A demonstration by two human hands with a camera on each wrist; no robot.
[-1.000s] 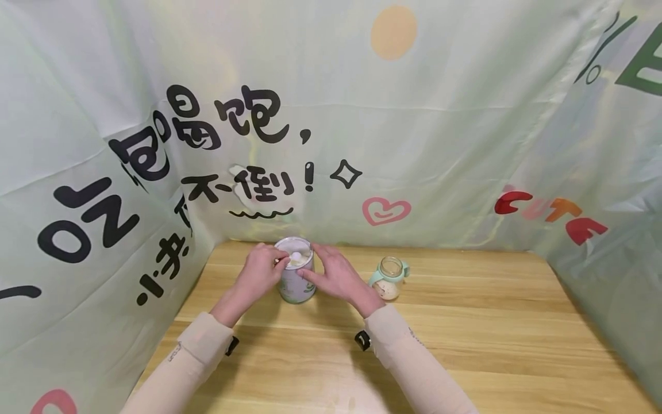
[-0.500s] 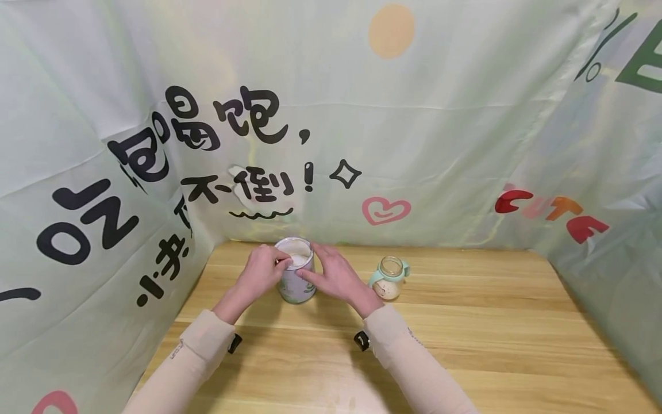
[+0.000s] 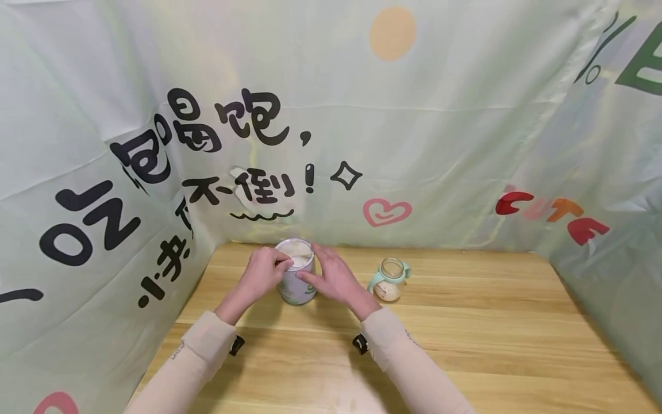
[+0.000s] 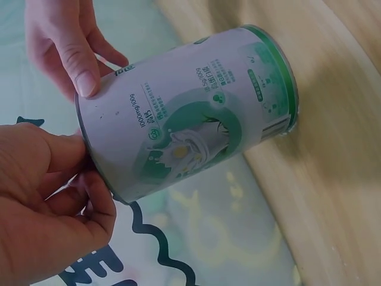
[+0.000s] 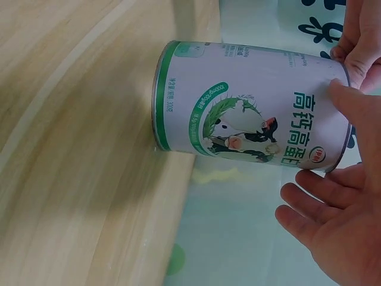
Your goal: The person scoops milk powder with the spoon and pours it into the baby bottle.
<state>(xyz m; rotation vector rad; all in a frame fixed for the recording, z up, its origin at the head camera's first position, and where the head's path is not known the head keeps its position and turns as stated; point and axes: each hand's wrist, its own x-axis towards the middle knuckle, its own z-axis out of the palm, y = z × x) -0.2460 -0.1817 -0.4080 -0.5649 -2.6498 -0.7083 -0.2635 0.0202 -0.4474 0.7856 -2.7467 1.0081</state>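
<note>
A pale lilac milk powder can [image 3: 299,290] with a green band at its base stands upright on the table, its top uncovered. Pale powder [image 3: 296,248] shows inside. My left hand [image 3: 262,271] is at the left rim, thumb and fingers pinching a small white scoop whose bowl is down in the can and mostly hidden. In the left wrist view, the curled fingers of the left hand [image 4: 53,205] lie against the rim. My right hand [image 3: 338,276] holds the can's right side near the top; the right wrist view shows its thumb and fingers on opposite sides of the can [image 5: 250,110].
To the right of the hands stands a small clear bottle [image 3: 387,290] with mint-green handles, uncapped, with pale contents. The wooden table [image 3: 465,339] meets a printed fabric backdrop [image 3: 439,190] close behind the can, and fabric also hangs at both sides.
The scoop's white rounded bowl, visible above the powder a second ago, has gone lower and is out of clear sight. My right hand has stayed on the can; the bottle has not moved.
</note>
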